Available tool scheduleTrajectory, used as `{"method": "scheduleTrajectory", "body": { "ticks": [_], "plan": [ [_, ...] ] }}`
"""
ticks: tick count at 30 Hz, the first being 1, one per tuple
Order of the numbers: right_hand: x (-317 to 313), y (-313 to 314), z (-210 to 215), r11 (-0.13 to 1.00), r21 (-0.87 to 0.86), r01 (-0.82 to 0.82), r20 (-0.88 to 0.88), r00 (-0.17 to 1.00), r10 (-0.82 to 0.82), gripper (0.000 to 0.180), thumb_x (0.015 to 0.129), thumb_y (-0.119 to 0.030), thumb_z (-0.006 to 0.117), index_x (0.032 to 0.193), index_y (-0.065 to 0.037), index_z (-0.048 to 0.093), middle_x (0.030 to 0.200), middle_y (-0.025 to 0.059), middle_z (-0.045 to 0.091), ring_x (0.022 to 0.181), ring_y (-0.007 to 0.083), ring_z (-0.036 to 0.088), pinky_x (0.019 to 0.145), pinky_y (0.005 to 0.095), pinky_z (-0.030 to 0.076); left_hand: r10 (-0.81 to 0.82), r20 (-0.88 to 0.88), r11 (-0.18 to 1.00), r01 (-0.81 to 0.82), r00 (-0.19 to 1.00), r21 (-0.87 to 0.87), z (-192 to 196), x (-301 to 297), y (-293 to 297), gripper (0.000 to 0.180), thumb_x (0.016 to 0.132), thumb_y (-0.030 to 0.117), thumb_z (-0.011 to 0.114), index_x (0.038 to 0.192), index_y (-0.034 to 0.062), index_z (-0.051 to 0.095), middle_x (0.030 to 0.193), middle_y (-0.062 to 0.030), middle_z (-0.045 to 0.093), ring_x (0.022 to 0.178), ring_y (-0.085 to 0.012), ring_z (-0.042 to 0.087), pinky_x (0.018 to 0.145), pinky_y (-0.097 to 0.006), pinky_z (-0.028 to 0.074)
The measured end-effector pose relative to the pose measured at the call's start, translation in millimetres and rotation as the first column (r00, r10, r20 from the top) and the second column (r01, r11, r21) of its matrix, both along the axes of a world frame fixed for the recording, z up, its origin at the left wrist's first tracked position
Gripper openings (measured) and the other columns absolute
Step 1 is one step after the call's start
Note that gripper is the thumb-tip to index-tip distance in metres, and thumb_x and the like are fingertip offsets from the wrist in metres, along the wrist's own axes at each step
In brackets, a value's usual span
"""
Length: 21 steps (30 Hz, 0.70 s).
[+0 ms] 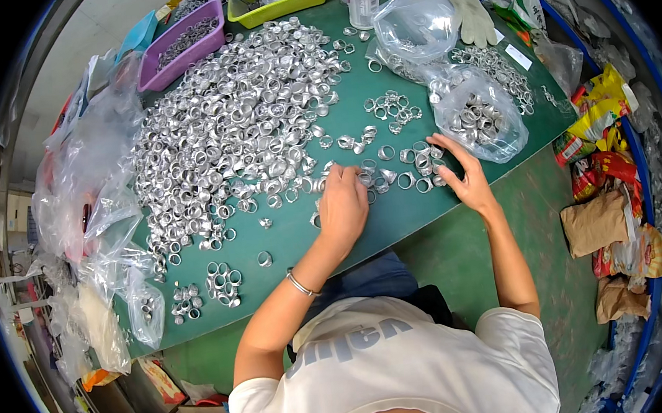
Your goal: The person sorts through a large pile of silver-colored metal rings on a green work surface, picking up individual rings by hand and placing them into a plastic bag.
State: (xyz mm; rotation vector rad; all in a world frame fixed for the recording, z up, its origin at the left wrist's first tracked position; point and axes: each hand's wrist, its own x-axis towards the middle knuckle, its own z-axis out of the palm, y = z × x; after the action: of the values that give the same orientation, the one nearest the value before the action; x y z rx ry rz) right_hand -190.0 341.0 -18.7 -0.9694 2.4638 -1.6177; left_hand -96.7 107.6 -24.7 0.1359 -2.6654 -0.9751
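A wide heap of silver-coloured rings (239, 105) covers the left and middle of the green table (305, 273). My left hand (344, 204) is at the heap's near right edge, its fingers curled together and pointing down among the rings; what is between the fingertips is hidden. A small cluster of rings (422, 160) lies to the right. Around its right side curves my right hand (463, 174), thumb and fingers apart, fingertips touching or close to the rings. Several loose rings (381, 178) are between my hands.
Beyond my right hand sits a clear plastic bag (512, 134) holding rings. A purple basket (182, 48), a yellow-green tray (279, 9) and a white bottle (363, 1) stand at the back. Plastic bags (91, 177) hang along the left edge; a blue shelf rack (655, 314) stands right.
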Motion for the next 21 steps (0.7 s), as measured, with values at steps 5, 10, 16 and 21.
{"method": "scheduleTrajectory", "body": {
  "ticks": [5,10,16,21],
  "plan": [
    [-1,2,14,0.945,0.310,-0.103,-0.041,0.992,0.122,0.097,0.062,-0.033,0.082,0.142,-0.008,0.035,0.145,0.0119,0.039,0.136,0.0329,0.032,0.112,0.0433,0.025,-0.065,-0.089,0.987,0.078,0.994,0.144,-7,-1,17,0.034,0.088,0.000,0.050,0.122,-0.0006,0.049,0.130,-0.0231,0.040,0.115,-0.0399,0.045,0.094,-0.042,0.041],
    [-7,-11,8,0.919,0.352,-0.176,-0.183,0.950,0.252,0.101,0.051,-0.038,0.085,0.138,-0.010,0.042,0.139,0.0104,0.045,0.133,0.0333,0.036,0.110,0.0468,0.029,-0.405,-0.081,0.914,0.401,0.911,-0.063,-3,-12,12,0.071,0.070,0.019,0.079,0.132,0.0082,0.047,0.143,-0.0223,0.032,0.132,-0.0415,0.032,0.108,-0.045,0.032],
    [-11,-22,0,0.936,0.310,-0.169,-0.304,0.915,0.266,0.061,0.060,-0.022,0.081,0.115,-0.006,0.059,0.115,0.0102,0.056,0.113,0.0309,0.049,0.096,0.0427,0.039,-0.456,-0.121,0.886,0.438,0.881,-0.152,-10,-34,1,0.072,0.067,0.029,0.080,0.130,0.0092,0.051,0.131,-0.0150,0.048,0.124,-0.0360,0.044,0.103,-0.045,0.035],
    [-11,-22,-1,0.932,0.322,-0.168,-0.315,0.909,0.272,0.055,0.061,-0.018,0.079,0.111,-0.005,0.059,0.112,0.0103,0.058,0.109,0.0312,0.051,0.094,0.0420,0.040,-0.442,-0.098,0.890,0.423,0.891,-0.170,-7,-32,6,0.064,0.068,0.032,0.078,0.124,0.0091,0.057,0.115,-0.0105,0.055,0.108,-0.0292,0.050,0.092,-0.041,0.038]
  ]
}}
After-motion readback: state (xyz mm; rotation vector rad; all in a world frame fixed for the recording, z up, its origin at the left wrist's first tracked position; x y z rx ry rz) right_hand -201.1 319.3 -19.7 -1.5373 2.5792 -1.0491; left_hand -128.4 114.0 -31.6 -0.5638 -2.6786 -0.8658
